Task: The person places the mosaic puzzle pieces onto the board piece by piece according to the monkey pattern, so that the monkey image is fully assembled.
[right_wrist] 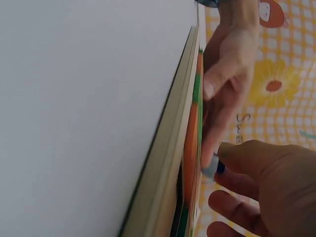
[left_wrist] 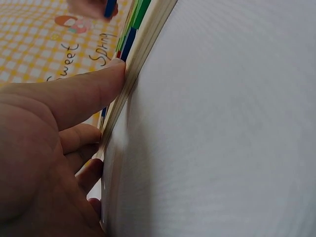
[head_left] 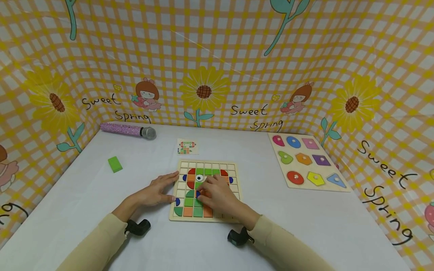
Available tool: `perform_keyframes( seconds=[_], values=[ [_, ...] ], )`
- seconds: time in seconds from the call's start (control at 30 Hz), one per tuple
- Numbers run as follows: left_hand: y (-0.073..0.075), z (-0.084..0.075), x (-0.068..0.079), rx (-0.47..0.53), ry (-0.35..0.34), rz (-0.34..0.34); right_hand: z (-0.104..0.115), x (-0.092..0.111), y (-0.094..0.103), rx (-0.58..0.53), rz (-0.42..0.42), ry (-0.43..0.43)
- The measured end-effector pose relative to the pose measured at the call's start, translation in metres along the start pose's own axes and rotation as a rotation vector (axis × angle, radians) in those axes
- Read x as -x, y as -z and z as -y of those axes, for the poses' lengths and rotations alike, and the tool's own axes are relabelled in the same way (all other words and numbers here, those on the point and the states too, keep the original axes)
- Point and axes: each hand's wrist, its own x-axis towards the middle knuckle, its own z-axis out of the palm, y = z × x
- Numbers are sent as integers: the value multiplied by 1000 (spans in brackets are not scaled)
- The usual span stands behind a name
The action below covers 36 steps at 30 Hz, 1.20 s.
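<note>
My right hand [head_left: 219,195] pinches a small dark blue block [right_wrist: 220,167] between thumb and fingers, over the middle of a wooden grid board [head_left: 172,212]. Colored blocks fill many of the cells: green, orange and red ones, blue half-rounds and a white eye block [head_left: 199,178]. My left hand [head_left: 155,191] rests along the board's left side, thumb and fingertips touching its edge; the left wrist view shows the thumb [left_wrist: 98,89] extended against the rim. Part of the board's lower right lies hidden under my right hand.
Behind the board lies a pattern card [head_left: 187,146]. A green block [head_left: 115,164] is at the left, with a glittery purple microphone [head_left: 127,130] at the back left. To the right lies a shape puzzle board [head_left: 306,163] with knobbed pieces. Patterned cloth walls [head_left: 217,49] enclose the table.
</note>
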Motion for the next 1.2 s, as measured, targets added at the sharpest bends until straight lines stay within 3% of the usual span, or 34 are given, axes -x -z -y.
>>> perform_keyframes(
  seconds=[0.23,0.57,0.9,1.2],
  values=[
    [0,1,-1,-14,-10,3,20,-20,-9,36,36,14],
    [1,2,-1,-6,-19,6,26,-34,-21,79,38,12],
    [0,0,-1,-3,-24,5,24,-31,-21,51,31,11],
    [1,1,-1,-3,-1,6,19,-22,-16,44,33,83]
  ],
)
